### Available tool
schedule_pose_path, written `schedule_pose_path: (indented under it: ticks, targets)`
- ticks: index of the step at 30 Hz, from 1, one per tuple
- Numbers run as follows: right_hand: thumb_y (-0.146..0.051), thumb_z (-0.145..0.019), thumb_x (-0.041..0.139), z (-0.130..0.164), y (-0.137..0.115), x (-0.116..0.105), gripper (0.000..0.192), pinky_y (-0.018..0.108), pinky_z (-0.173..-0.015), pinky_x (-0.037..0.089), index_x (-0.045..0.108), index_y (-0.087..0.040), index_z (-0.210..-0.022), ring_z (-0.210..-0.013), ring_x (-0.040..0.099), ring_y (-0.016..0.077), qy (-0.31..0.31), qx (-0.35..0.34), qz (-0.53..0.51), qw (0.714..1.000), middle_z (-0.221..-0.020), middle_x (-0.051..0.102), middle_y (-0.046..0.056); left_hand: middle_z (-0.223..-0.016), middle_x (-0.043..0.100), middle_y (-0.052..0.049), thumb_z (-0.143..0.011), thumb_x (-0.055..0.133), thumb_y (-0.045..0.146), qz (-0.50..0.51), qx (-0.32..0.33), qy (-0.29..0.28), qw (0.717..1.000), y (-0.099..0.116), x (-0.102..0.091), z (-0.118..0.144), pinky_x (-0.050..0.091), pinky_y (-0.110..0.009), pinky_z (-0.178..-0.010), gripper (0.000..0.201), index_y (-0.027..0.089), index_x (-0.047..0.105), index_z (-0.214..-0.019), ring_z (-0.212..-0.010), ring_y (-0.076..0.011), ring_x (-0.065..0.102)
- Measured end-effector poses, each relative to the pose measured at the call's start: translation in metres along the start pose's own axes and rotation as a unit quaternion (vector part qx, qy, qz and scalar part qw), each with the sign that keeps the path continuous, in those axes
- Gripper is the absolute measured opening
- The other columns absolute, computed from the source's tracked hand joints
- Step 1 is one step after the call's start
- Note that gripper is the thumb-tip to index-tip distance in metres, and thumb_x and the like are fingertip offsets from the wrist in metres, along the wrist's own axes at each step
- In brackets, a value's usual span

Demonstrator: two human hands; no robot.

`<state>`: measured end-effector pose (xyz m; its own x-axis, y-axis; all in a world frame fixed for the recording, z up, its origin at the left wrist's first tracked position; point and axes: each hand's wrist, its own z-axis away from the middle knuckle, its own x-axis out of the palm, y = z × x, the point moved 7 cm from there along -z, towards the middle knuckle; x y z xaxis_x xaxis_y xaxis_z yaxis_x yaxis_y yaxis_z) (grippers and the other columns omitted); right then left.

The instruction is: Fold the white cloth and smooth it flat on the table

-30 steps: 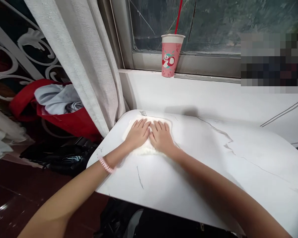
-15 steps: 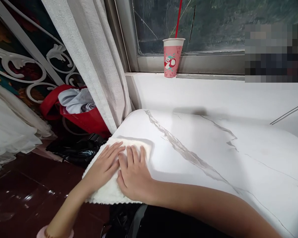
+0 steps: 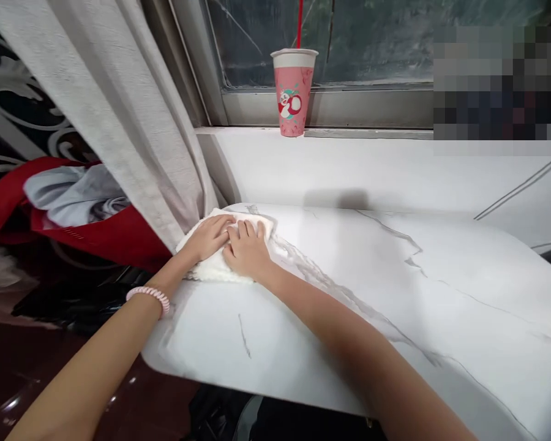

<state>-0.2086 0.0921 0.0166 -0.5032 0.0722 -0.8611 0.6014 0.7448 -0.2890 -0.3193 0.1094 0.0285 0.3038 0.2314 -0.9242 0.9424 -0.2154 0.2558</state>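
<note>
A folded white cloth [image 3: 211, 269] lies on the far left corner of a white marble-patterned table [image 3: 349, 306], close to the curtain. My left hand [image 3: 207, 237] and my right hand [image 3: 245, 250] both press flat on top of it, side by side, fingers pointing away from me. A pink coil band sits on my left wrist. Most of the cloth is hidden under my hands.
A pink paper cup [image 3: 292, 92] with a red straw stands on the window sill. A grey curtain [image 3: 119, 122] hangs at the table's left corner. A red bag [image 3: 96, 233] with clothes and black items lie on the dark floor at left.
Both hands slid the cloth from the far corner back to the table's near left edge, then forward again to the far left corner by the curtain.
</note>
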Motion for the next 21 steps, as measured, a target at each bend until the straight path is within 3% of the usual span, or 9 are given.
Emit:
schedule_pose_path:
  ticks: [5, 11, 16, 21]
  targets:
    - [-0.028, -0.099, 0.040, -0.040, 0.043, 0.007, 0.041, 0.056, -0.118, 0.017, 0.053, -0.012, -0.134, -0.135, 0.040, 0.0296, 0.021, 0.038, 0.023, 0.999, -0.142, 0.052, 0.017, -0.123, 0.066, -0.011, -0.083, 0.036, 0.038, 0.004, 0.003, 0.017, 1.000, -0.015, 0.015, -0.058, 0.042, -0.041, -0.107, 0.043, 0.019, 0.060, -0.114, -0.117, -0.0269, 0.059]
    - [-0.026, -0.098, 0.039, -0.071, 0.074, 0.014, 0.036, 0.052, -0.118, 0.017, 0.057, -0.015, -0.128, -0.130, 0.043, 0.0283, 0.042, 0.065, 0.026, 0.997, -0.134, 0.057, 0.014, -0.126, 0.065, -0.010, -0.085, 0.036, 0.034, -0.015, -0.016, 0.001, 1.000, -0.028, 0.028, -0.099, 0.043, -0.040, -0.105, 0.042, 0.020, 0.059, -0.117, -0.118, -0.0270, 0.058]
    - [-0.025, -0.098, 0.039, -0.086, 0.085, 0.018, 0.034, 0.052, -0.117, 0.020, 0.057, -0.016, -0.125, -0.127, 0.046, 0.0282, 0.048, 0.075, 0.037, 0.995, -0.131, 0.058, 0.014, -0.130, 0.063, -0.008, -0.090, 0.032, 0.035, -0.038, -0.042, -0.036, 0.998, -0.041, 0.039, -0.115, 0.041, -0.043, -0.107, 0.041, 0.023, 0.056, -0.121, -0.123, -0.0278, 0.056]
    - [-0.024, -0.098, 0.039, -0.084, 0.085, 0.016, 0.034, 0.051, -0.117, 0.021, 0.060, -0.015, -0.123, -0.123, 0.049, 0.0275, 0.068, 0.072, 0.034, 0.995, -0.126, 0.062, 0.013, -0.132, 0.063, -0.008, -0.091, 0.031, 0.035, -0.036, -0.048, -0.025, 0.998, -0.037, 0.037, -0.112, 0.038, -0.044, -0.109, 0.041, 0.023, 0.056, -0.122, -0.126, -0.0273, 0.054]
